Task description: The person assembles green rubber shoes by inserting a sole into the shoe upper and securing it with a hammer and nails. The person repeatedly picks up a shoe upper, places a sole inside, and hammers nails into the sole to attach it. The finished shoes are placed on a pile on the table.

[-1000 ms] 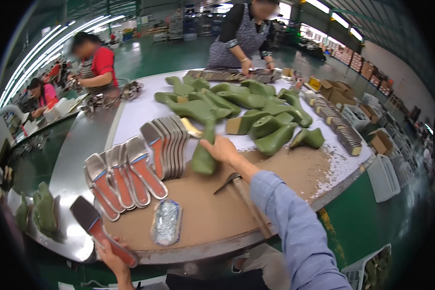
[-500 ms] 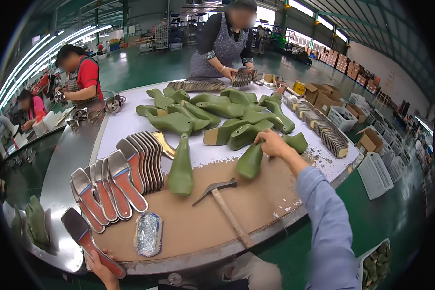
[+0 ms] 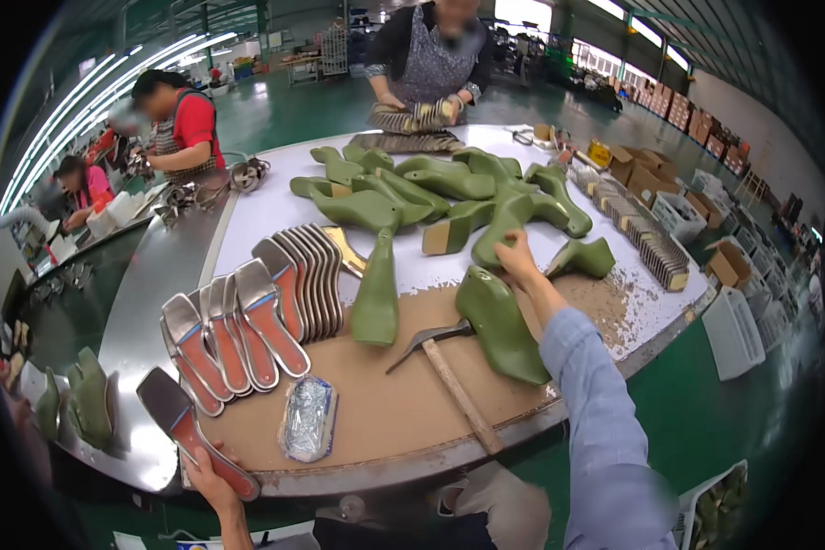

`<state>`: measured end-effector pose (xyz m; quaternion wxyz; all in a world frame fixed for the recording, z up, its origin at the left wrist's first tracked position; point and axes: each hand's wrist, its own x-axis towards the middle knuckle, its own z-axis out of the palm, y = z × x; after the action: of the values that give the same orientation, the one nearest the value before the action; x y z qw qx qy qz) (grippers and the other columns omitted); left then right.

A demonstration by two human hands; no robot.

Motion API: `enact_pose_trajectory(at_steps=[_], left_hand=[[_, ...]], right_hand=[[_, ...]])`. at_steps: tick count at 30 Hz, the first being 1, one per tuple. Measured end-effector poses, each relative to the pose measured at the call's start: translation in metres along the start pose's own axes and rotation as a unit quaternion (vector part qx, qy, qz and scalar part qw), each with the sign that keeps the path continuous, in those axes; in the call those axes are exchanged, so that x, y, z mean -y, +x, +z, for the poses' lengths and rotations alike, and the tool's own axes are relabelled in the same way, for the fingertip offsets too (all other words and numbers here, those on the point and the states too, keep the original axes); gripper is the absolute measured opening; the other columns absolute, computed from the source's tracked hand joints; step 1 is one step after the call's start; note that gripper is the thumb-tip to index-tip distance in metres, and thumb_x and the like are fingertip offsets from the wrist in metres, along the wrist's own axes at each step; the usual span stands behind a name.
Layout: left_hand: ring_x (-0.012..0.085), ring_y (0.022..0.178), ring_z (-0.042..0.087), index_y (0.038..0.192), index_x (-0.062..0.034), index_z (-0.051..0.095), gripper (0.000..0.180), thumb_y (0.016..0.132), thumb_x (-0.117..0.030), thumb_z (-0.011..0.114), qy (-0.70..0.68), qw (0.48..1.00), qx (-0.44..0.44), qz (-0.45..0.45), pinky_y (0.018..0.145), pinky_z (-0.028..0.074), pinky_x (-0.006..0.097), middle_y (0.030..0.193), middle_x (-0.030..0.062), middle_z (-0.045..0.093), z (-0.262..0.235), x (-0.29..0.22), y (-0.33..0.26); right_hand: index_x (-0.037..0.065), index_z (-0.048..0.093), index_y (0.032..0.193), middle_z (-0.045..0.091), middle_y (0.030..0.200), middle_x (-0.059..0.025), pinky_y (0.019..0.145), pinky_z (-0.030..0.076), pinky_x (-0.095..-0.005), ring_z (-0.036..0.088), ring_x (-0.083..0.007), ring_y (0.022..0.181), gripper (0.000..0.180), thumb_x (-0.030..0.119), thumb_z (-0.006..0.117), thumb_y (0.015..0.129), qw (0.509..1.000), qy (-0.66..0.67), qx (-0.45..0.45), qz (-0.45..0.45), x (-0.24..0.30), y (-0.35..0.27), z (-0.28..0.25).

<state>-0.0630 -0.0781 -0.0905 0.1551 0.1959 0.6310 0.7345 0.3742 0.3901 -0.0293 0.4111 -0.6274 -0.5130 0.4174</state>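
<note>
Head view: right hand (image 3: 520, 259) is now on another smooth, olive-green, shoe-shaped form (image 3: 502, 220)

Half a second ago the right hand held a form over the brown sheet. Now a broad olive-green form with a rounded toe (image 3: 504, 332) lies free on the brown sheet (image 3: 385, 417), right of centre in the frame, just beside the hammer with a pale wooden handle (image 3: 460, 394); whether the two touch cannot be told. The right hand has moved up to the near edge of the green heap (image 3: 449, 185), its fingers bent and closed on the near end of the shoe-shaped form there. How firm that hold is cannot be told.

A slim olive-green form (image 3: 376, 295) lies left of the hammer, so two forms now rest apart from the heap while the right hand is busy with a third.

At the lower left, the left hand (image 3: 213, 481) is unchanged: its fingers wrap the narrow end of a flat, reddish-brown, sole-shaped plate with a dark wide end (image 3: 192, 431), angled toward the upper left. Silver-edged reddish plates (image 3: 273, 321) stand overlapping nearby. At the top centre, an aproned co-worker (image 3: 431, 69) has lifted a bundle of thin, stacked pieces (image 3: 414, 117).
</note>
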Motion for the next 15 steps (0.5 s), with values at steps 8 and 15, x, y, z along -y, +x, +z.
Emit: enact_pose_trajectory(at_steps=[8,15], left_hand=[[0.0185,0.065,0.065,0.141,-0.0073,0.035,0.040,0.103,-0.019,0.042,-0.063,0.998,0.025,0.003,0.051,0.053,0.028,0.119,0.0160,0.063,-0.004,-0.004,0.006],[0.0230,0.075,0.067,0.139,-0.0074,0.033,0.045,0.097,-0.018,0.044,-0.108,0.992,0.061,-0.024,0.058,0.060,0.034,0.128,0.0155,0.058,0.014,-0.008,0.000]], right_hand=[[0.011,0.036,0.135,0.058,0.105,-0.0163,0.058,0.060,-0.0362,0.065,-0.0244,0.068,0.056,0.011,0.065,0.087,0.945,0.317,-0.060,0.056,-0.036,-0.019,-0.041],[0.010,0.060,0.091,0.061,0.072,-0.0001,0.053,0.057,-0.0289,0.061,-0.0158,0.058,0.010,0.015,0.068,0.088,0.835,0.541,0.061,0.074,-0.010,-0.089,-0.102]])
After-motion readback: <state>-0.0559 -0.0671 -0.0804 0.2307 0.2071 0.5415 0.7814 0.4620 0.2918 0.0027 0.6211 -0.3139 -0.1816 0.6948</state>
